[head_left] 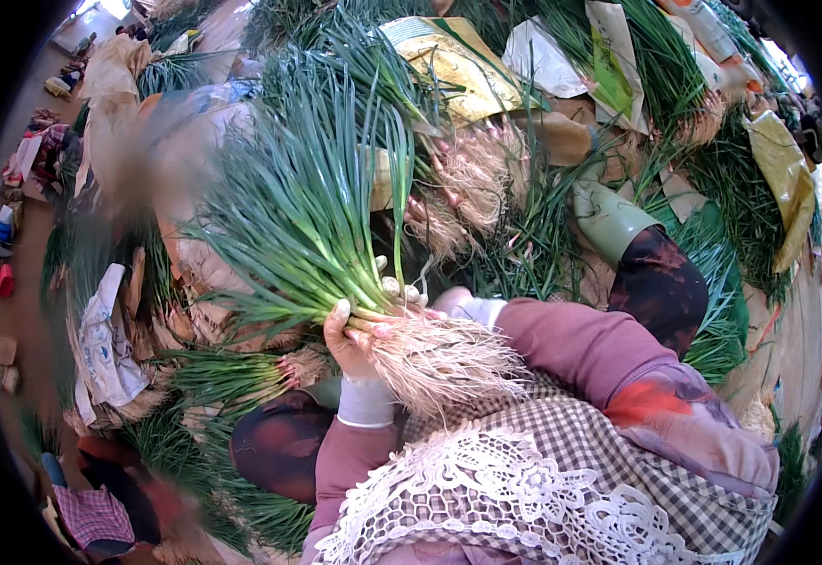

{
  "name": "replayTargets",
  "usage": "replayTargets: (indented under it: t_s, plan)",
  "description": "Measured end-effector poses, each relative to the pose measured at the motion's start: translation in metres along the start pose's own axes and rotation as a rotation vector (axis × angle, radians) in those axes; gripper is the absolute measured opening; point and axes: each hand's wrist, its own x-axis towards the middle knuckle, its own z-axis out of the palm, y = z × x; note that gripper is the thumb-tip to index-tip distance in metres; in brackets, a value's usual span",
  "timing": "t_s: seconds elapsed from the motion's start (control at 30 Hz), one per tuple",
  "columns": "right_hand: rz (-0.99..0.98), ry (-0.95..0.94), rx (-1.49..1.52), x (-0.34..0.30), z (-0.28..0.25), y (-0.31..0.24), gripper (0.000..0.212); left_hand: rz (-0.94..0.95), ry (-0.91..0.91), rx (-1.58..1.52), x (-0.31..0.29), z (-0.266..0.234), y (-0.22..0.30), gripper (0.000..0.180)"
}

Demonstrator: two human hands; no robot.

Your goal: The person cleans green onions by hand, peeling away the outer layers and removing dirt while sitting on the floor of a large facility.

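A thick bunch of green garlic [335, 235] stands upright in front of me. Its long green leaves fan up and left, and pale stringy roots [444, 363] spread to the right. My left hand [347, 350] is wrapped round the stem bases, with a white-covered thumb across the front. Several white-covered fingertips [401, 288] show among the stems; I cannot tell for sure which hand they belong to. My right hand [454, 299] is just behind the roots, its fingers mostly hidden by the bunch.
More rooted bunches [477, 174] lie ahead under a yellow sack [453, 71]. A smaller bunch [260, 377] rests at left, near a white sack [105, 348]. Loose greens surround my knees and green boot [609, 221]. At lower left another person [100, 508] is partly visible.
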Motion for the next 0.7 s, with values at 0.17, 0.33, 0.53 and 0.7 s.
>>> replayTargets:
  t_s: [0.17,0.33,0.53,0.7]
  plan:
    - [-0.072,0.374,0.095,-0.083,-0.076,0.005,0.026,-0.078,-0.011,0.017,0.003,-0.015,0.001,0.067]
    - [0.411,1.234,0.108,-0.076,-0.116,0.060,0.047,-0.021,0.027,0.057,0.002,0.017,0.001,0.074]
    - [-0.072,0.662,0.873,-0.092,-0.149,0.090,0.033,-0.021,-0.425,0.163,-0.006,0.024,0.053,0.075]
    - [-0.934,0.622,2.007,-0.165,-0.179,0.089,0.025,0.164,-0.258,0.170,-0.001,0.010,0.041,0.066]
